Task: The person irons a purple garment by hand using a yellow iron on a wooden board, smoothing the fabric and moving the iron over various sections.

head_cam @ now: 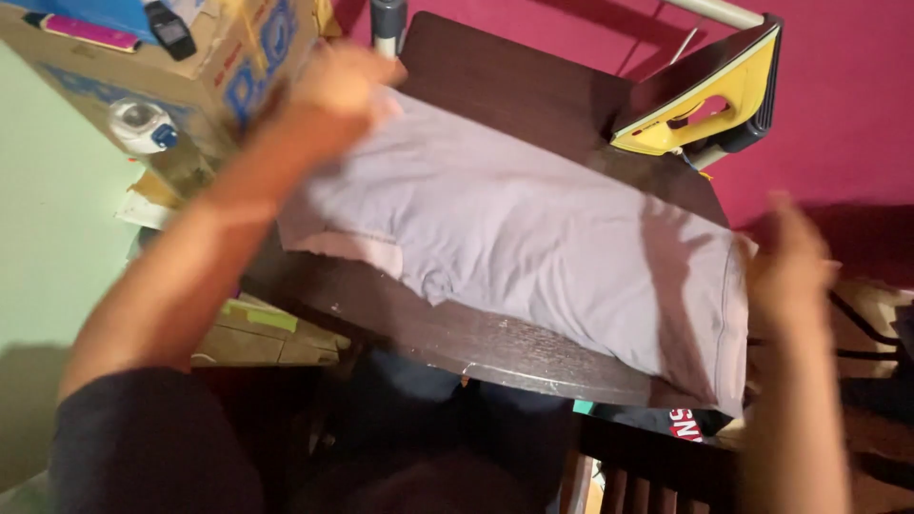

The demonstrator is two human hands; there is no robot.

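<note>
Both hands [347,81] [785,262] blurred, grip unclear, at lilac cloth's [533,238] ends.

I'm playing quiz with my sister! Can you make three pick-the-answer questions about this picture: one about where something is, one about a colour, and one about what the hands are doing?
1. Where is the iron?
A. On the far right corner of the table
B. On the floor
C. On the cardboard box

2. What colour is the iron?
A. Green
B. Yellow
C. White

3. What is the left hand doing?
A. Holding the iron
B. Resting in a lap
C. Touching the far end of the cloth

Answers:
1 A, it stands on end at the table's far right corner.
2 B, its body is yellow with dark trim.
3 C, it lies on the pale purple cloth's far end, while the right hand is at the near end; both are blurred.
</note>
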